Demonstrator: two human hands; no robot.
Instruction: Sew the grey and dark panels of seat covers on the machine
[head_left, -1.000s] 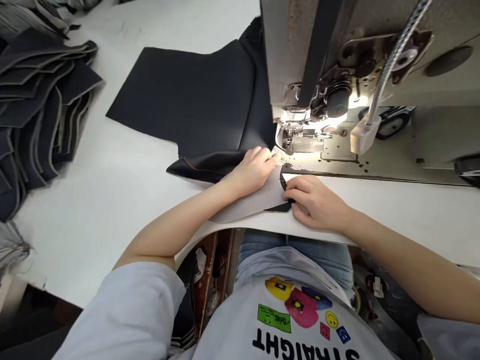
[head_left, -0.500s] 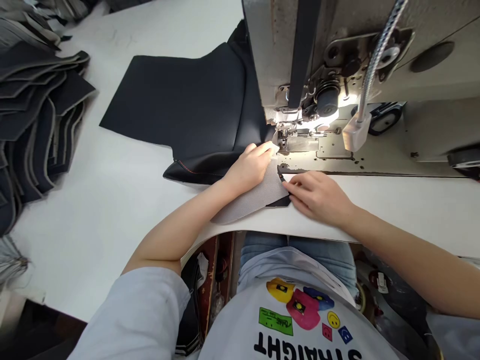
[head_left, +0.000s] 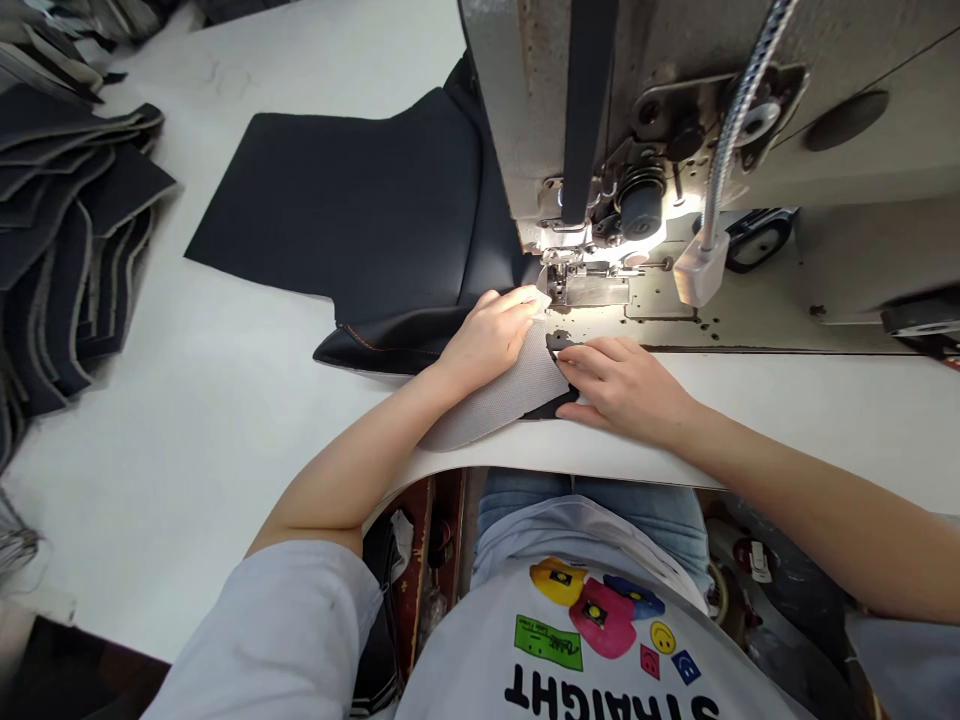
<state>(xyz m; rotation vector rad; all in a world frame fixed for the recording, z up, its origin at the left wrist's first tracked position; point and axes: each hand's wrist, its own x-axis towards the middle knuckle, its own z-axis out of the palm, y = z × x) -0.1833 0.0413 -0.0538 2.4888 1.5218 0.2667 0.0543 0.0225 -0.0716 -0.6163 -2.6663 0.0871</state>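
Observation:
A black leather-like panel [head_left: 375,200] with a sewn seam and some orange stitching lies left of and under the sewing machine's needle area [head_left: 556,280]. Its near part is turned over, so the grey fabric backing [head_left: 510,395] faces up. My left hand [head_left: 487,340] is closed on the folded edge, fingertips just in front of the presser foot. Close by on the right, my right hand [head_left: 626,390] grips the panel's black edge, index finger on top and thumb lower down. The fingers hide part of that edge.
A stack of dark foam-backed pieces [head_left: 67,250] sits at the left of the white table [head_left: 225,400]. Above on the right is the machine head [head_left: 750,130], with a lamp on a flexible neck [head_left: 701,268]. The table's curved front edge is near my body.
The view has shifted slightly, so everything sits a little further left. My right hand's fingers have moved along the panel edge, and the thumb now reaches out lower. My left hand stays in place.

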